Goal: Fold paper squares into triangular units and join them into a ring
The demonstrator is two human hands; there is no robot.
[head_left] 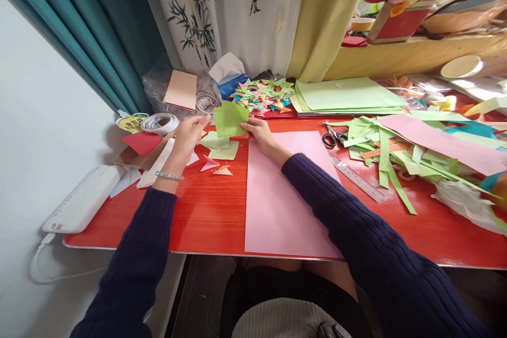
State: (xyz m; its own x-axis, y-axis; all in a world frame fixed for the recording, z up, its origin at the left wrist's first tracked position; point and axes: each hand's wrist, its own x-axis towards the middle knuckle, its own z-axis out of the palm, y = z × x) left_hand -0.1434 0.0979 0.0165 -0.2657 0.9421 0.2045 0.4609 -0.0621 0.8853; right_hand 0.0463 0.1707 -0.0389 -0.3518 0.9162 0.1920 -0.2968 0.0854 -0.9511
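Note:
A small stack of green paper squares (230, 119) is held up above the table, pinched at its lower right corner by my right hand (259, 134). Just left of the squares is my left hand (192, 133), its fingers closed together; whether anything is between them I cannot make out. Below lie pale green paper squares (224, 151), a folded pink paper piece (209, 163) and a folded orange paper piece (224, 170). A large pink sheet (285, 206) lies flat under my right forearm.
Black-handled scissors (335, 137), a clear ruler (356, 177) and a heap of green paper strips (388, 148) lie to the right. At the back are colourful folded paper pieces (263, 94) and green sheets (352, 94). A tape roll (160, 123) and a white power strip (83, 198) are left.

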